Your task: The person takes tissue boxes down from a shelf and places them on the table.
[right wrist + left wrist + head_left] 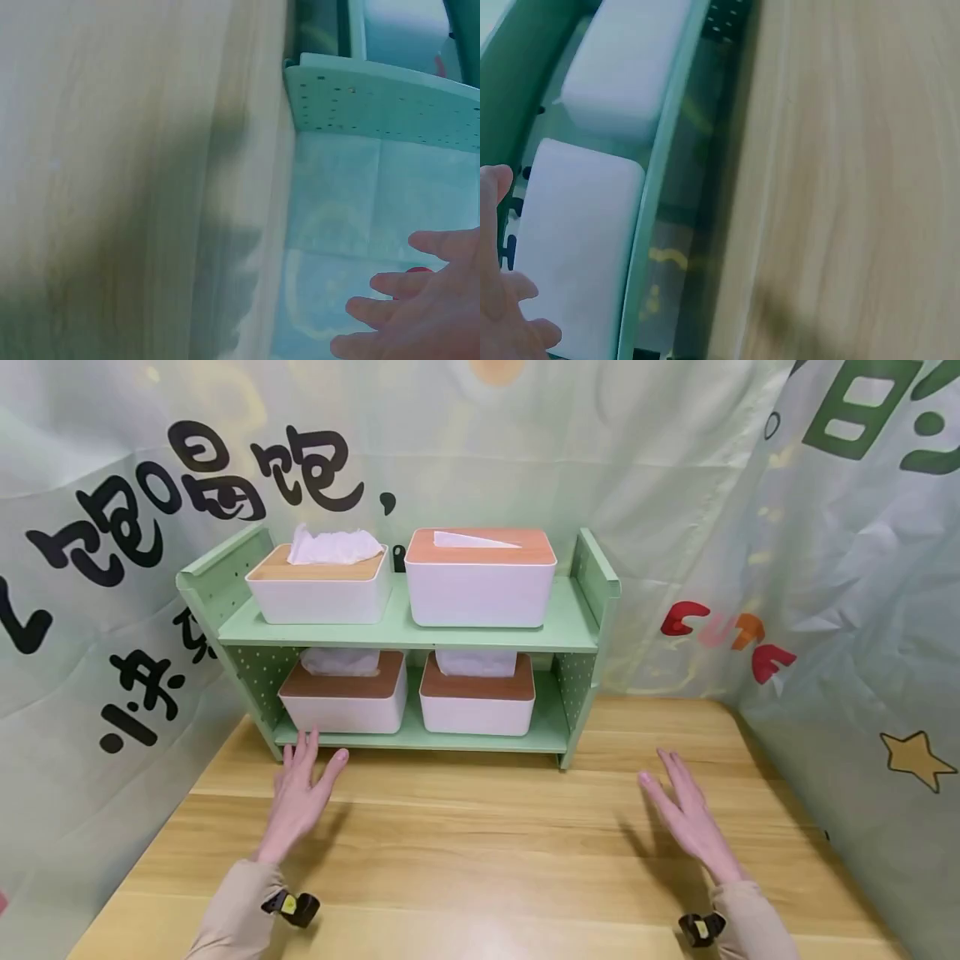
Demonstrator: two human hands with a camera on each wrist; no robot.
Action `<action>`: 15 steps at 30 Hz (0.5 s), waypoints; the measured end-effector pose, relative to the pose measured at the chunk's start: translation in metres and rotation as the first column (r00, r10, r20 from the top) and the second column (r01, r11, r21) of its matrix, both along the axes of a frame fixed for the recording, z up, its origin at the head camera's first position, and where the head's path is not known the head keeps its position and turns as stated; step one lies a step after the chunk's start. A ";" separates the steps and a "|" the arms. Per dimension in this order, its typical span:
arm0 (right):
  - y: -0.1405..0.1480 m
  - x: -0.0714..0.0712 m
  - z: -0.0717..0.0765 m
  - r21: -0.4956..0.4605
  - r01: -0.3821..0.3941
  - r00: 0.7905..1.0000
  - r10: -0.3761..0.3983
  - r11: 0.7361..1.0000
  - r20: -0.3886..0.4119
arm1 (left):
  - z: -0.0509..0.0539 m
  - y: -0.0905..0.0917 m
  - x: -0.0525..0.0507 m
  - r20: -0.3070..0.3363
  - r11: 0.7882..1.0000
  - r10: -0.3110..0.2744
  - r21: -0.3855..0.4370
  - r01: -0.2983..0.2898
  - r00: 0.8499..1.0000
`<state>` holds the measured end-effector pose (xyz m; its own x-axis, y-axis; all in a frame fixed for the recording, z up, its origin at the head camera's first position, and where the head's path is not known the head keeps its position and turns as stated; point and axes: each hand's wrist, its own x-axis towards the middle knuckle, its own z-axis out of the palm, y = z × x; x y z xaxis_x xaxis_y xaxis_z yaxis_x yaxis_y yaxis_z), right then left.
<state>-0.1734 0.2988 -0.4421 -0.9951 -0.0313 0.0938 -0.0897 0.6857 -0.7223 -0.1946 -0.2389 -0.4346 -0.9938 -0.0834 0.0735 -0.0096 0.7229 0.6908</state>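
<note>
Tissue boxes (483,597) sit two per level on the green shelf (405,633), centre of the frame. They look light and stiff-walled, perhaps slick; best held by both white sides, since the soft tissue (334,547) on top could crumple or tear. Left hand (298,797), lower left, and right hand (693,822), lower right, are well apart, fingers extended, holding nothing.

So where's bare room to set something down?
The table is bare between the left hand and right hand, before the green shelf; also between shelf and cloth backdrop, on the right. Tissue boxes crowd both shelf levels.
</note>
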 end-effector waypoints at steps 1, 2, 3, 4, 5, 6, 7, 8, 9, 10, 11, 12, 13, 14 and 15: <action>0.000 0.000 0.001 -0.026 -0.004 1.000 0.004 1.000 0.005 | 0.001 0.000 0.000 0.001 0.999 0.000 0.040 -0.001 1.000; -0.001 0.000 0.002 -0.051 -0.004 1.000 0.005 0.999 0.008 | 0.003 -0.001 0.001 0.004 0.997 0.002 0.076 -0.002 1.000; -0.001 0.000 0.003 -0.074 -0.004 1.000 0.005 0.997 0.013 | 0.004 -0.001 0.001 0.008 0.994 0.004 0.106 -0.004 1.000; -0.002 0.000 0.004 -0.096 -0.005 1.000 0.007 0.995 0.015 | 0.006 -0.001 0.002 0.014 0.991 0.005 0.134 -0.007 1.000; -0.002 0.000 0.005 -0.115 -0.003 1.000 0.005 0.993 0.021 | 0.007 -0.001 0.003 0.022 0.987 0.006 0.159 -0.009 1.000; -0.002 0.001 0.006 -0.135 0.002 1.000 0.002 0.991 0.029 | 0.008 -0.001 0.004 0.030 0.982 0.006 0.187 -0.012 1.000; -0.002 0.001 0.007 -0.156 0.004 0.999 0.002 0.988 0.035 | 0.010 -0.002 0.005 0.042 0.976 0.010 0.217 -0.019 0.999; -0.003 0.001 0.008 -0.180 0.007 0.999 0.002 0.984 0.046 | 0.011 -0.002 0.006 0.051 0.968 0.013 0.249 -0.025 0.999; -0.003 0.001 0.009 -0.206 0.008 0.998 0.004 0.978 0.057 | 0.012 -0.002 0.008 0.061 0.957 0.018 0.288 -0.035 0.998; -0.004 0.002 0.010 -0.230 0.008 0.998 0.007 0.973 0.064 | 0.013 -0.003 0.008 0.070 0.945 0.021 0.325 -0.042 0.997; -0.004 0.002 0.011 -0.252 0.011 0.997 0.007 0.968 0.071 | 0.015 -0.003 0.009 0.077 0.932 0.024 0.358 -0.050 0.997; -0.005 0.002 0.012 -0.270 0.011 0.997 0.010 0.963 0.075 | 0.017 -0.003 0.009 0.081 0.917 0.031 0.395 -0.061 0.996; -0.006 0.003 0.014 -0.287 0.006 0.997 0.016 0.958 0.076 | 0.019 -0.004 0.010 0.084 0.902 0.040 0.425 -0.073 0.996; -0.007 0.003 0.015 -0.299 0.004 0.997 0.020 0.954 0.075 | 0.021 -0.004 0.011 0.086 0.887 0.046 0.454 -0.080 0.995; -0.008 0.003 0.016 -0.307 -0.001 0.997 0.023 0.952 0.070 | 0.024 -0.004 0.012 0.089 0.872 0.055 0.480 -0.091 0.995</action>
